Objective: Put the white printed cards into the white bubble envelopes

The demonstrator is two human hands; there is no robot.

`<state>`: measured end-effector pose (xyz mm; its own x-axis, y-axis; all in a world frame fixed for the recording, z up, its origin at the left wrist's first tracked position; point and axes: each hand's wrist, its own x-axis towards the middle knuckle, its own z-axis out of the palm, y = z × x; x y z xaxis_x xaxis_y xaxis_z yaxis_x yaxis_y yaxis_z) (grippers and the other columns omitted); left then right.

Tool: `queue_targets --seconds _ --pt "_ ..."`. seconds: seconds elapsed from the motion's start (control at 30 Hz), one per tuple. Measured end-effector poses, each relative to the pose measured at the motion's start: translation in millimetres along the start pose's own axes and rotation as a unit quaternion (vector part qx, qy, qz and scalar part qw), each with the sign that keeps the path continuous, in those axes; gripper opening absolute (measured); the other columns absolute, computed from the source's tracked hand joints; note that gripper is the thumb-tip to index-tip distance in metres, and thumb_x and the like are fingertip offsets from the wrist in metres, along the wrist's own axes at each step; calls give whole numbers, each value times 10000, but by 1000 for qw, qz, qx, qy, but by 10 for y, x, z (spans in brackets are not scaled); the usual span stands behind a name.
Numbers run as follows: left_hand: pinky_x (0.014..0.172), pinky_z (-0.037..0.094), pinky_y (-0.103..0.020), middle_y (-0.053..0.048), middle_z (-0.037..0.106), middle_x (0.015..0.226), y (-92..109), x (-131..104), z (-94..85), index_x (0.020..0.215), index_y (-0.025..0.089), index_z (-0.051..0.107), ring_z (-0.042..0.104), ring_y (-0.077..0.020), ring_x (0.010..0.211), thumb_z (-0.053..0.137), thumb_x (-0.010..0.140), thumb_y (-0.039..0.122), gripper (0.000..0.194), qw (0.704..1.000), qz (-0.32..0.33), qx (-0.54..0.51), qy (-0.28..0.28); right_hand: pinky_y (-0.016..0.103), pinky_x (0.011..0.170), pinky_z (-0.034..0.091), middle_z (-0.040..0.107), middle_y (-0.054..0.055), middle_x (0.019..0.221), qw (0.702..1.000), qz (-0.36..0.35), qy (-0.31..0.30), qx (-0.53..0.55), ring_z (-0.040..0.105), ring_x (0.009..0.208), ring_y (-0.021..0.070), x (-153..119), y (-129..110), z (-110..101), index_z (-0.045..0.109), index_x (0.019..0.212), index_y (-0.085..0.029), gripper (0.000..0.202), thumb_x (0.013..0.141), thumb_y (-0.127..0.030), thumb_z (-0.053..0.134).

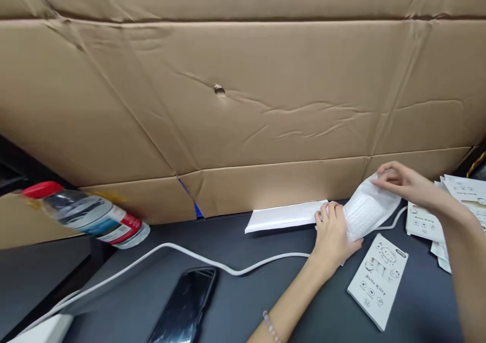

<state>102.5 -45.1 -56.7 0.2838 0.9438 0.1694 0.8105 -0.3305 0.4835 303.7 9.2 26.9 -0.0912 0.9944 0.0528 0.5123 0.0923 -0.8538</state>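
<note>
A white padded envelope [366, 209] with a bumpy surface is held up between both hands, tilted toward the right. My left hand [332, 239] grips its lower left side, thumb below and fingers on the far side. At the envelope's upper right edge, my right hand [404, 183] pinches the material with thumb and fingers. Behind my left hand lies a flat white envelope [286, 215], against the foot of the cardboard. Just below the hands, a white Hello Kitty box [378, 282] with a small window rests on the dark table.
More Hello Kitty boxes [465, 196] are piled at the right, partly behind my right forearm. A white cable [182, 252] crosses the table [250, 302] past a black phone [186, 305]. A red-capped bottle [94, 216] stands at the left. Cardboard [243, 70] walls the back.
</note>
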Motion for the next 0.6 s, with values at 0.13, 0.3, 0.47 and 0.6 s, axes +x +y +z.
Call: queue_targets --seconds 0.13,0.3,0.47,0.6 --pt "1197 219 -477 -104 540 1343 77 17 -139 1310 198 420 393 -286 1354 669 729 312 643 997 29 -58 40 240 667 522 685 58 963 995 -56 81 21 642 872 186 -303 -402 -139 597 952 -257 496 673 -652 708" --pt "1234 65 -523 -55 526 1353 42 51 -533 1390 257 374 385 -266 1348 614 779 213 659 991 70 -8 111 348 679 566 704 88 851 995 -51 87 -27 655 778 242 -448 -489 -321 688 769 -277 478 537 -691 746" --pt "1163 -57 -675 -64 470 1394 -107 80 -801 1441 324 350 265 -323 1426 569 831 140 674 981 86 95 144 380 624 576 670 94 651 996 -34 -48 -68 661 719 287 -326 -353 -289 720 641 -237 415 544 -638 760" --pt "1162 222 -538 -76 460 1400 -225 98 -950 1443 337 371 317 -295 1393 578 828 127 682 980 78 118 137 343 597 572 668 82 615 992 -85 -56 -75 663 679 267 -243 -418 -102 737 622 -199 375 602 -573 759"
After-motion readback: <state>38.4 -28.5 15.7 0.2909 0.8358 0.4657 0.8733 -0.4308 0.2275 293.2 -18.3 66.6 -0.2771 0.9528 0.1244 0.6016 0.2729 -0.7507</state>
